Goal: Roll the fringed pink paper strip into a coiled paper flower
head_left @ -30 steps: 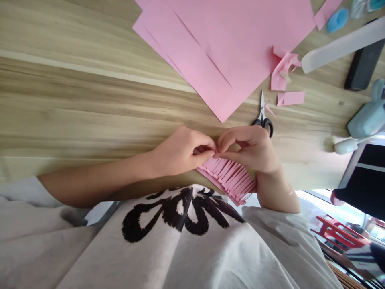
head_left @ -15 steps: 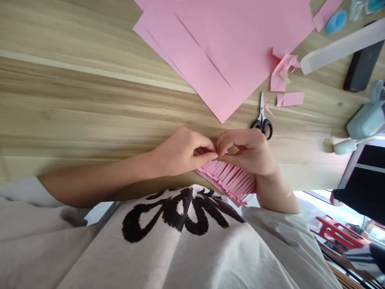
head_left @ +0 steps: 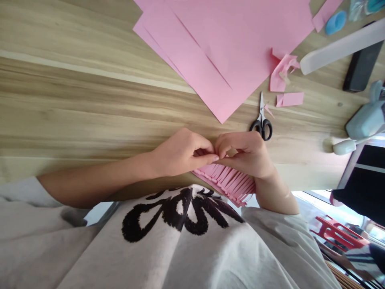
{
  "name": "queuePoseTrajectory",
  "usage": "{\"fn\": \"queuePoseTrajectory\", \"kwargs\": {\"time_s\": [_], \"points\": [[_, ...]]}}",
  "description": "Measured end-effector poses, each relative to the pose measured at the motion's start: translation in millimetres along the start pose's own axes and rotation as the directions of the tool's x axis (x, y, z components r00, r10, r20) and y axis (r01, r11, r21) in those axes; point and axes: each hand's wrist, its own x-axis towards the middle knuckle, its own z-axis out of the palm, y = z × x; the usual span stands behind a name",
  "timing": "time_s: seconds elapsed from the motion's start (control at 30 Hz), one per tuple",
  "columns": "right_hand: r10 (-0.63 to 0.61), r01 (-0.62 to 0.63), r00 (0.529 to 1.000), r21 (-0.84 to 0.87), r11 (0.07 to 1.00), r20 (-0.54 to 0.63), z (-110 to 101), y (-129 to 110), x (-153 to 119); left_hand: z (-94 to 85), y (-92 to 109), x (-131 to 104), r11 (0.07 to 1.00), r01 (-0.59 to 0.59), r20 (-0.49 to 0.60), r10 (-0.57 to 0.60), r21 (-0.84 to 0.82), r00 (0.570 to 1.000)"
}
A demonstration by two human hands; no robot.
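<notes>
Wood-grain tabletop [head_left: 90,100], red plastic stool [head_left: 339,233], bright glare [head_left: 378,232] lower right

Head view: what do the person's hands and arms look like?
The left hand and right hand are bare, with no glove, ring or watch visible. Loose pale grey sleeves leave the forearms uncovered; the matching top bears a black looping print.

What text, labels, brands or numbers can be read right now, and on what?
None readable.
Fringed pink paper: no writing seen on the visible part.
Pink sheets: no writing seen.
Scissors: no mark readable, too small.
Black object at right: partly covered, no label readable.
Clear wrapper, top right: too blurred to tell.
Shirt: black brushstroke-like print, no letters I can make out.
</notes>
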Motion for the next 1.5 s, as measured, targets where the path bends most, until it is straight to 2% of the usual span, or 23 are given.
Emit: {"fn": "queuePoseTrajectory", "kwargs": {"time_s": [0.27,0.77,1.17,1.5], "points": [[0.002,-0.002,1.000,-0.070,0.998,-0.001,4,0,-2,-0.5,1,1,1.000,0.011,0.027,-0.012,0.029,1.000],[-0.047,0.048,0.999,0.033,0.998,-0.016,3,1,0,-0.2,5,1,0.997,0.038,0.026,-0.037,-0.064,0.999],[0.034,-0.033,0.999,0.069,0.997,-0.010,-6,3,-1,3.2,1,-2,0.983,0.041,-0.081,-0.056,-0.178,0.995],[0.025,-0.025,1.000,0.017,1.000,0.000,-8,-1,2,4.8,1,-2,0.966,0.057,-0.143,-0.096,-0.254,0.985]]}}
